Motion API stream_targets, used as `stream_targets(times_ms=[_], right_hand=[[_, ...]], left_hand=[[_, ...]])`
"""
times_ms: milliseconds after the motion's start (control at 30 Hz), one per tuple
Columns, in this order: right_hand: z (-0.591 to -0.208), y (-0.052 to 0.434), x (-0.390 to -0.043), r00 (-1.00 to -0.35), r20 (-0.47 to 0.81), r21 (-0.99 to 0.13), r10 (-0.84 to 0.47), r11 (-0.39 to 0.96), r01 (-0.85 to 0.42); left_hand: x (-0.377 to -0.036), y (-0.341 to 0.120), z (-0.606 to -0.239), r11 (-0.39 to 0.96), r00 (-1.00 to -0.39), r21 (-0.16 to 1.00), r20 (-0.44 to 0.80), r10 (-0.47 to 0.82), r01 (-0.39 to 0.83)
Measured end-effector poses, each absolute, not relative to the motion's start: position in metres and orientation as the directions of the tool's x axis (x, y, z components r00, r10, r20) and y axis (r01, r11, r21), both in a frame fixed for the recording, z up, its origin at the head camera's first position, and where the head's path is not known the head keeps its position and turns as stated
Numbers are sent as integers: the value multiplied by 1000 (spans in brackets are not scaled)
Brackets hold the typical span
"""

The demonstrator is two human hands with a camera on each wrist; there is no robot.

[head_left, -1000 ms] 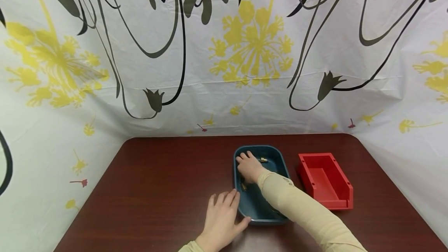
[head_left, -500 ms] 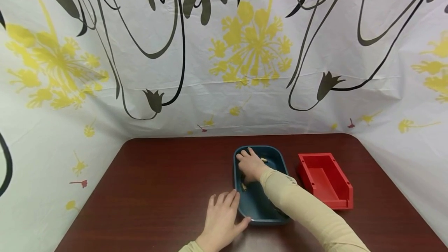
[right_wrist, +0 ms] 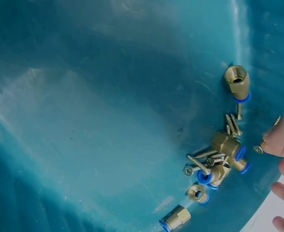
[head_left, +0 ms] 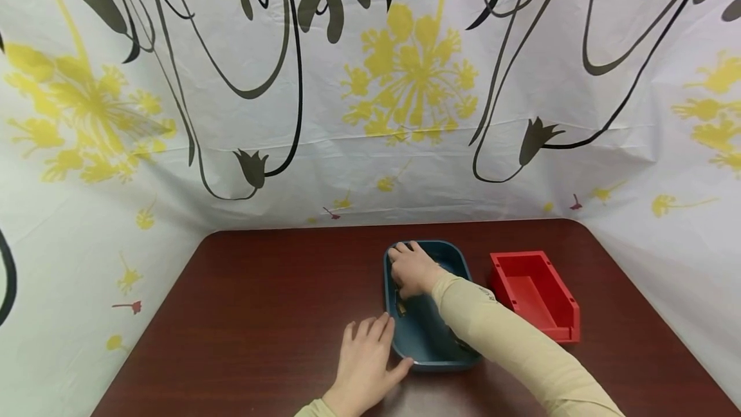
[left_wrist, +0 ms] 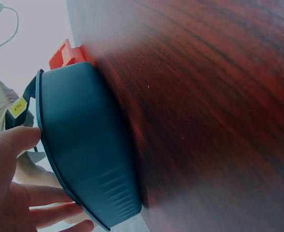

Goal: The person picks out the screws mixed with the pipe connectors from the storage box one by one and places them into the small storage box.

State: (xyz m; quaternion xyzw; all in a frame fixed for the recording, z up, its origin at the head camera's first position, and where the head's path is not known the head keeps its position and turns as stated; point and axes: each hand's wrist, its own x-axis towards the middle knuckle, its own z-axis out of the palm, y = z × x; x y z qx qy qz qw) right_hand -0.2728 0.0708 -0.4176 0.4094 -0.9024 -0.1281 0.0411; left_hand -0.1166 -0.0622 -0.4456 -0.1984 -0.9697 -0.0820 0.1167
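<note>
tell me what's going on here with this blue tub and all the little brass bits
A person's right hand is down in the blue tub and seems to have a small screw in its grip. The left hand rests against the rim at the near left corner. Loose brass fittings and more screws lie in the tub. A red bin stands to its right on the table.

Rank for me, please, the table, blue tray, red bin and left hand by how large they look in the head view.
1. Table
2. Blue tray, partly covered
3. Red bin and left hand: too alike to rank
</note>
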Motion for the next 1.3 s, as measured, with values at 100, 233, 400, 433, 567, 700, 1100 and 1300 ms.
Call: stream_targets(times_ms=[100, 233, 400, 433, 567, 700, 1100, 1300], right_hand=[[-414, 72, -272, -664, -28, 258, -747, 637, -727], [-407, 74, -272, -668, -16, 248, -744, 644, -723], [-396, 79, -271, -673, -13, 224, -740, 654, -723], [-393, 80, -271, -673, -12, 217, -740, 655, -724], [-385, 86, -271, -668, 11, 185, -744, 658, -730], [-379, 92, -271, -662, 39, 159, -748, 659, -735], [-363, 115, -269, -649, 93, 108, -756, 655, -748], [-356, 130, -267, -658, 98, 85, -746, 665, -742]], left_hand=[[-116, -62, -445, 907, -891, 109, 269, 366, 406], [-116, -62, -444, 907, -891, 111, 268, 366, 406], [-116, -61, -443, 909, -898, 116, 250, 362, 399], [-116, -61, -444, 910, -899, 118, 246, 362, 398], [-116, -61, -444, 911, -902, 118, 236, 361, 395], [-117, -62, -446, 912, -904, 115, 229, 362, 394], [-116, -61, -447, 911, -895, 101, 256, 365, 400], [-115, -60, -447, 912, -895, 104, 263, 360, 397]])
